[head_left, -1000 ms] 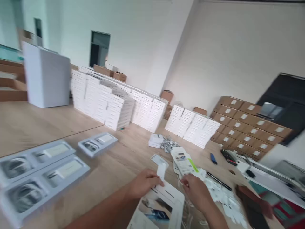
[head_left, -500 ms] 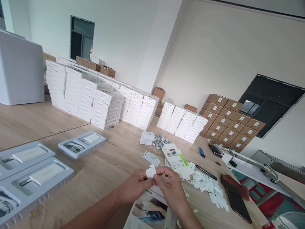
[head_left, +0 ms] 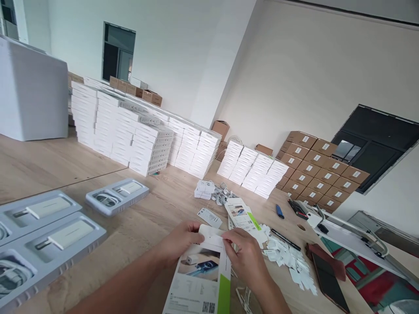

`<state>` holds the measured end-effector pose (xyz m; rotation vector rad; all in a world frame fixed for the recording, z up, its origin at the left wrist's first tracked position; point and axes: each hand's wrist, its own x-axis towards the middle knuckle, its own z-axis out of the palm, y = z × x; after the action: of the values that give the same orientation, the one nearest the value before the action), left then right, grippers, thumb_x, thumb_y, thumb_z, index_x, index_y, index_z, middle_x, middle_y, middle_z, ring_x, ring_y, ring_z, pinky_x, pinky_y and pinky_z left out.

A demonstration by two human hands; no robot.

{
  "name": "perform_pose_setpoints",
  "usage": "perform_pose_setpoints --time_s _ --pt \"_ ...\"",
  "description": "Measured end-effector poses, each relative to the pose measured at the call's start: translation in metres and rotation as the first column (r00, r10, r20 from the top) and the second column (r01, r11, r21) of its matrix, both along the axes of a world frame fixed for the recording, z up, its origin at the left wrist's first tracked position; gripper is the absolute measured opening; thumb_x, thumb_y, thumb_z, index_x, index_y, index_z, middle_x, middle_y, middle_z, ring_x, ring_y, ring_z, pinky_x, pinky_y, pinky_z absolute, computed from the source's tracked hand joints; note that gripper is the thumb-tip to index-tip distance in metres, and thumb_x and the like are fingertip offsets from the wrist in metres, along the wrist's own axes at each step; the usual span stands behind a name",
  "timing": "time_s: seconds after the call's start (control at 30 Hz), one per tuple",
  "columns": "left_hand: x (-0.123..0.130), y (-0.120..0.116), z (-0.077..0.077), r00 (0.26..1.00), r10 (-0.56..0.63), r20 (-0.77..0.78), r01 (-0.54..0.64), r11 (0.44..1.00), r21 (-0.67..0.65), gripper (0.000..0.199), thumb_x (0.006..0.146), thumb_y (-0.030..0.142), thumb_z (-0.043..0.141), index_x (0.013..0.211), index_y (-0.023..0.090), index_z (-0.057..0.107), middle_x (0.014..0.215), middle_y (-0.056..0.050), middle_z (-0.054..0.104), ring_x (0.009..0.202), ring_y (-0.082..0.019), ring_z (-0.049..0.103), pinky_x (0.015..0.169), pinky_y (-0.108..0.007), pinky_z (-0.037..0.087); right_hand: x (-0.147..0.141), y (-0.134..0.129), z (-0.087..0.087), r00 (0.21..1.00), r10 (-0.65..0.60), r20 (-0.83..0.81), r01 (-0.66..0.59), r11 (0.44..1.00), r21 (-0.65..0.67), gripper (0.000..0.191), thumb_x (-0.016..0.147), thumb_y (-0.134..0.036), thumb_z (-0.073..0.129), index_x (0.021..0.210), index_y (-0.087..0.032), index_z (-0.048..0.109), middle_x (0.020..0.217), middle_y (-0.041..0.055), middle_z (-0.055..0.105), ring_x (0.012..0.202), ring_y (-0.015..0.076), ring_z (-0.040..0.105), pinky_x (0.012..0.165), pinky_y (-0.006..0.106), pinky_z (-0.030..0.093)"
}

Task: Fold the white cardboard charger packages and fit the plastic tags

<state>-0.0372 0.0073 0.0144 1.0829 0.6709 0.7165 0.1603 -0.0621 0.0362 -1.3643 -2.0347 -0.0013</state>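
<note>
A person's two bare hands meet over a wood-grained table (head_left: 131,237), at the upper end of a printed card package (head_left: 196,279), which sits low and central in front of the body. The left hand (head_left: 185,242) grips the package's upper left edge between thumb and fingers; the right hand (head_left: 245,250) pinches the upper right edge (whether this is a flat sleeve or a thicker box, I cannot tell).

The work seems partway along. Long rows of white boxes (head_left: 150,146) stand stacked and apparently finished at the back. To the left, three trays (head_left: 129,201) lie uncovered, filled but not yet boxed, and a second printed package (head_left: 240,212) lies beyond the right hand.

The held package is smooth white card, with a blank panel on top, a photograph of a charger and phone, a bright green corner and a QR code. The trays are matte grey, ribbed along their sides, with recesses for blocky white adapters (head_left: 63,234) and loosely coiled white cables (head_left: 106,199). Thin white paper pieces (head_left: 290,259) spread in a ragged heap to the right.
</note>
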Motion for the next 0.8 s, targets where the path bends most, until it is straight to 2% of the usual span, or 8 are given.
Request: perform_pose_setpoints --time_s 0.17,0.37,0.57,0.67,0.8 --pt "0.002 -0.001 -0.002 0.995 0.014 0.100 -0.012 1.000 -0.020 0.023 0.061 0.015 0.068 0.084 0.013 0.071 0.066 0.000 0.070 0.055 -0.013 0.060 0.054 -0.023 0.045 -0.002 0.001 -0.007 0.981 -0.050 0.187 0.013 0.981 0.196 0.022 0.088 -0.008 0.047 0.088 -0.021 0.066 0.081 0.0041 0.064 0.076 0.0186 0.057 0.067 0.030 0.040" --pt "0.001 0.001 -0.003 0.991 0.044 0.128 -0.042 0.999 -0.018 0.022 0.061 0.015 0.069 0.083 0.013 0.071 0.067 0.000 0.069 0.054 -0.013 0.059 0.053 -0.022 0.043 -0.002 -0.001 -0.006 0.953 0.002 0.302 -0.069 0.975 0.212 0.023 0.085 -0.004 0.049 0.083 -0.021 0.064 0.079 0.0028 0.063 0.074 0.0172 0.055 0.067 0.029 0.039" --pt "0.000 -0.004 0.004 0.992 0.015 0.122 -0.025 0.997 0.075 0.021 0.064 0.015 0.065 0.084 0.014 0.072 0.068 0.002 0.067 0.055 -0.012 0.057 0.054 -0.021 0.041 -0.008 0.000 -0.008 0.930 -0.069 0.361 -0.046 0.952 0.302 0.026 0.086 -0.002 0.045 0.077 -0.019 0.062 0.073 0.0031 0.059 0.069 0.0171 0.051 0.063 0.030 0.036" --pt "0.000 -0.005 0.007 0.996 0.020 0.090 -0.030 0.994 0.109 0.019 0.065 0.019 0.068 0.084 0.015 0.071 0.069 0.002 0.067 0.057 -0.012 0.057 0.054 -0.021 0.041 -0.011 0.002 -0.011 0.939 -0.067 0.337 -0.045 0.948 0.315 0.026 0.085 -0.002 0.045 0.078 -0.019 0.063 0.074 0.0036 0.060 0.070 0.0174 0.051 0.064 0.031 0.038" --pt "0.000 -0.004 0.007 0.997 0.046 0.058 -0.057 0.978 0.199 0.028 0.063 0.029 0.078 0.084 0.014 0.069 0.076 0.000 0.068 0.062 -0.013 0.058 0.059 -0.022 0.044 -0.009 0.002 -0.007 0.982 -0.005 0.189 -0.047 0.963 0.266 0.024 0.087 -0.006 0.049 0.088 -0.022 0.067 0.086 0.0048 0.063 0.081 0.0189 0.055 0.071 0.031 0.043"
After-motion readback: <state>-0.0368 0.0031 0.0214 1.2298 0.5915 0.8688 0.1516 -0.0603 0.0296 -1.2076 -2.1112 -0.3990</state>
